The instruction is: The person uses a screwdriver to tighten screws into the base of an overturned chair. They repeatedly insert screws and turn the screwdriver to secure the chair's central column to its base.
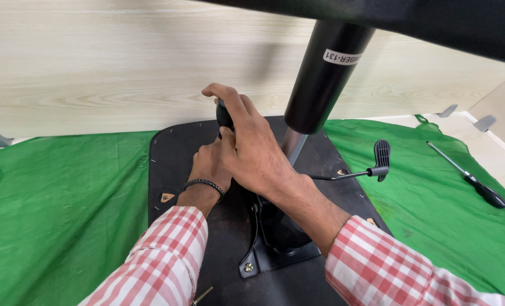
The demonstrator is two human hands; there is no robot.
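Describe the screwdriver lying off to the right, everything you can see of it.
The screwdriver lies flat on the green cloth at the right, slanted: its thin, shiny metal shaft points up-left and its glossy black handle, probably plastic, points down-right toward the cloth's edge. Nothing touches it; both hands are away at the chair base. Its tip is too small to tell the type.

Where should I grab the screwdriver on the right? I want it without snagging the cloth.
Take the screwdriver by its thick black handle, the near end, which lies on the green cloth. Come from above; it lies flat, its thin shaft pointing away toward the wooden board.
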